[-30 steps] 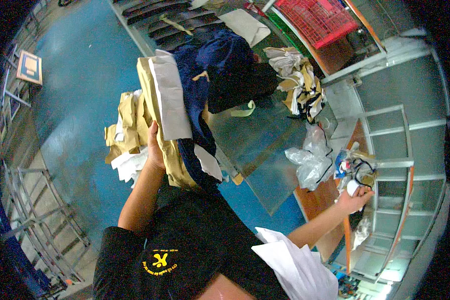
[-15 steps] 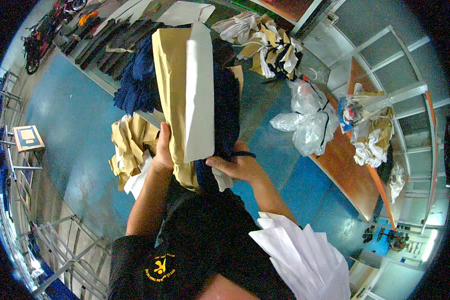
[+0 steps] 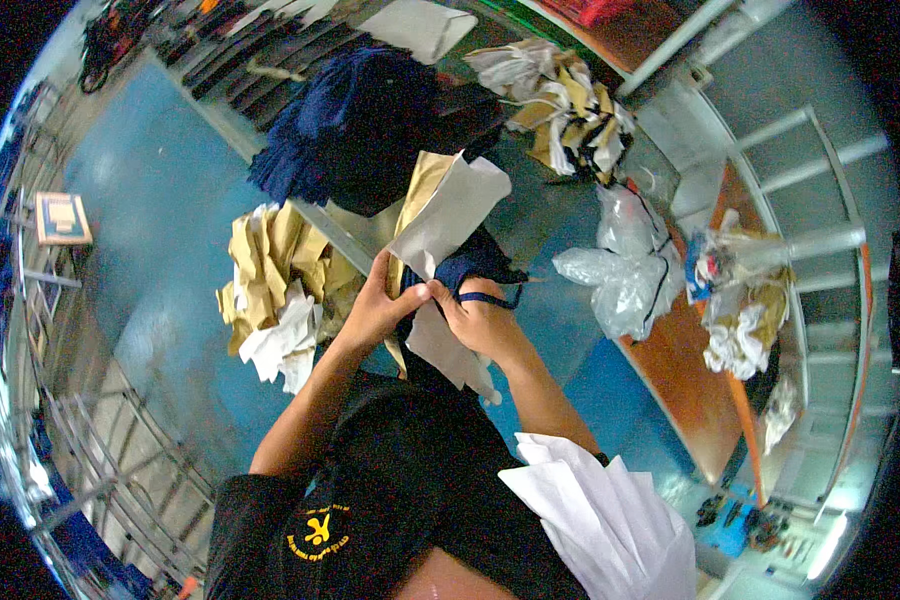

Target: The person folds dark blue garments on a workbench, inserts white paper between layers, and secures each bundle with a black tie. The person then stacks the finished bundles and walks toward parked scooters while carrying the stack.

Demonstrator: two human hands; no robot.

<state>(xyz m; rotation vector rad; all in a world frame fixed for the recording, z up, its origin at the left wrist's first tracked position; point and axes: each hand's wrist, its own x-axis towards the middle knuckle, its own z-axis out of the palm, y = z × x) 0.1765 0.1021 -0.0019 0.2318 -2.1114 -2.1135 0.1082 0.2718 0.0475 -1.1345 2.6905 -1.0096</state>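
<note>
My left hand (image 3: 375, 312) is closed on a white paper sheet (image 3: 460, 205) backed by brown paper (image 3: 422, 188). My right hand (image 3: 478, 322) pinches the same paper at its lower part, thumb tip beside my left thumb. Navy cloth (image 3: 475, 258) bunches behind the paper, against my right hand, and a thin navy band (image 3: 488, 298) crosses that hand. Below the thumbs, another stretch of white paper (image 3: 448, 352) hangs toward my body. How the cloth and paper join is hidden by my hands. Several white sheets (image 3: 610, 520) fan out by my right upper arm.
A heap of navy cloth (image 3: 315, 125) lies on a table ahead, with dark folded pieces (image 3: 245, 65) beyond. Crumpled brown paper (image 3: 275, 255) sits at left. Mixed paper scraps (image 3: 570, 110) and clear plastic bags (image 3: 625, 265) lie at right, near a brown board (image 3: 695, 400).
My hands have come closer together. The long brown and white paper that stood upright now tilts right and looks shorter, uncovering the navy heap. The view has shifted slightly.
</note>
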